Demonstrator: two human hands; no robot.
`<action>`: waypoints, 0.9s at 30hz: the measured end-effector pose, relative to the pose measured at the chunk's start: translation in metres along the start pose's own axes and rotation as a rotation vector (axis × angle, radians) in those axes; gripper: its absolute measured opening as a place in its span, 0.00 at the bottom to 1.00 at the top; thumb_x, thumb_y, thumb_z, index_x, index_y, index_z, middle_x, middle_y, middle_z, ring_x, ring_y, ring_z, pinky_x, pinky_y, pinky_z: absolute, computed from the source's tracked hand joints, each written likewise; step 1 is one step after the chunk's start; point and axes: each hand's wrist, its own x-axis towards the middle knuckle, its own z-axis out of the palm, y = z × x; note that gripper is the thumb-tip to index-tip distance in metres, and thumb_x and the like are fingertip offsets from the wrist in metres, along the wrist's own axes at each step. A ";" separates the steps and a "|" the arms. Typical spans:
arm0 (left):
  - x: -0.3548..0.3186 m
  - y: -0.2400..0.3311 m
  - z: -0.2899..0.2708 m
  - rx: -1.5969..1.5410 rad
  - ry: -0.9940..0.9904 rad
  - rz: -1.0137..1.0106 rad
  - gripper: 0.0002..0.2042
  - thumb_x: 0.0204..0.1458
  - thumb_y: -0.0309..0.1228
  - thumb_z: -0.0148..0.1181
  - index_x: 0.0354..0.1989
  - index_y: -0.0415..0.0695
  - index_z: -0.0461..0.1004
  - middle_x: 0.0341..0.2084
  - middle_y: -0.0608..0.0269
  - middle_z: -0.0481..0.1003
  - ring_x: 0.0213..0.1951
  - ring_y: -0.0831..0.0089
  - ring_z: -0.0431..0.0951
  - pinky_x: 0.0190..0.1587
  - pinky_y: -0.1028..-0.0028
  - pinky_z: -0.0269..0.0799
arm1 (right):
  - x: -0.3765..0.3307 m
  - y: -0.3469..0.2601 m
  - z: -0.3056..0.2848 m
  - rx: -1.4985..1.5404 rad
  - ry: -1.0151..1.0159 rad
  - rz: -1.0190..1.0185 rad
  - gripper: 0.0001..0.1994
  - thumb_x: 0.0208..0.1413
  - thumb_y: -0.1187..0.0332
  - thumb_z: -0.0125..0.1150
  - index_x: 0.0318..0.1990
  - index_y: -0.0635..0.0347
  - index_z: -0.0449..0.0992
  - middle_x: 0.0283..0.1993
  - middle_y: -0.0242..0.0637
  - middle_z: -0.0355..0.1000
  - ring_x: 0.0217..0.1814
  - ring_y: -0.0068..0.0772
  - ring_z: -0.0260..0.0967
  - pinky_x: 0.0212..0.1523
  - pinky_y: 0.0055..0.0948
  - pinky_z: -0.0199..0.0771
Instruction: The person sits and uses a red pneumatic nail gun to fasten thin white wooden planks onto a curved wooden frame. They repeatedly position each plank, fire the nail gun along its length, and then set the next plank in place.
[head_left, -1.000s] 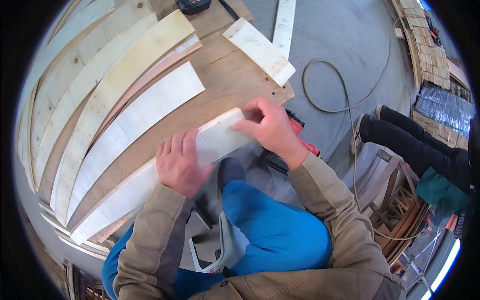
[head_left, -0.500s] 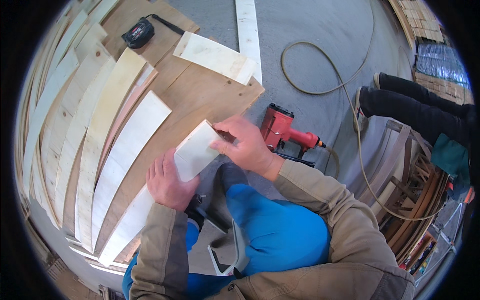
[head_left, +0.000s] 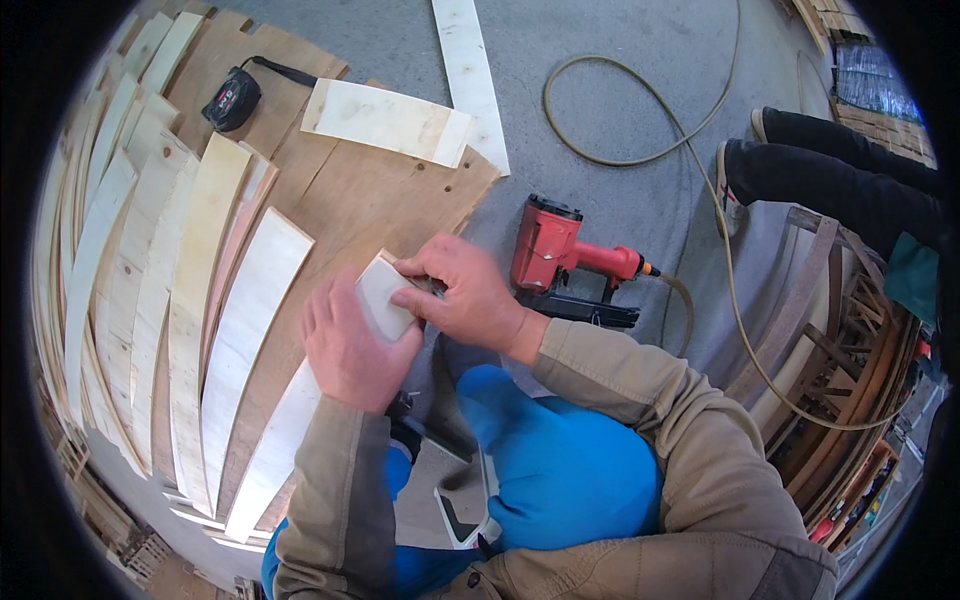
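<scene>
I hold down a long pale wooden strip (head_left: 280,440) that lies along the near edge of a brown plywood board (head_left: 340,195). My left hand (head_left: 347,340) presses flat on the strip's middle. My right hand (head_left: 462,296) grips the strip's far end at the board's corner. A red nail gun (head_left: 560,255) lies on the grey floor just right of my right hand, untouched, with a tan air hose (head_left: 700,180) trailing from it.
Several curved pale wooden slats (head_left: 190,300) lie side by side on the board at left. A black tape measure (head_left: 232,98) and two short boards (head_left: 385,120) sit at the far end. Another person's dark-trousered legs (head_left: 830,165) are at right, near stacked wooden frames (head_left: 850,330).
The view has swung so the board and slats sit further left and the nail gun has come into full sight. Both hands have stayed on the strip, sliding toward its far end.
</scene>
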 end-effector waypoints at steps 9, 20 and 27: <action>0.005 -0.003 0.023 0.028 0.046 0.072 0.33 0.42 0.32 0.75 0.60 0.41 0.71 0.50 0.51 0.76 0.51 0.49 0.78 0.54 0.51 0.74 | 0.002 0.001 -0.001 0.019 0.001 0.002 0.13 0.53 0.63 0.78 0.41 0.59 0.83 0.39 0.45 0.76 0.42 0.50 0.77 0.42 0.42 0.78; 0.003 -0.003 0.023 0.003 0.051 0.075 0.36 0.39 0.31 0.76 0.61 0.40 0.71 0.51 0.51 0.77 0.50 0.48 0.79 0.53 0.52 0.75 | 0.001 0.004 -0.003 0.041 -0.017 0.003 0.12 0.52 0.65 0.79 0.40 0.59 0.83 0.38 0.44 0.75 0.40 0.50 0.77 0.40 0.41 0.77; 0.005 -0.002 0.022 -0.007 0.046 0.069 0.35 0.40 0.31 0.76 0.61 0.40 0.71 0.50 0.50 0.77 0.49 0.47 0.79 0.51 0.51 0.75 | 0.002 0.003 -0.003 0.036 -0.011 -0.017 0.12 0.53 0.65 0.78 0.40 0.60 0.83 0.38 0.44 0.75 0.39 0.49 0.77 0.39 0.40 0.78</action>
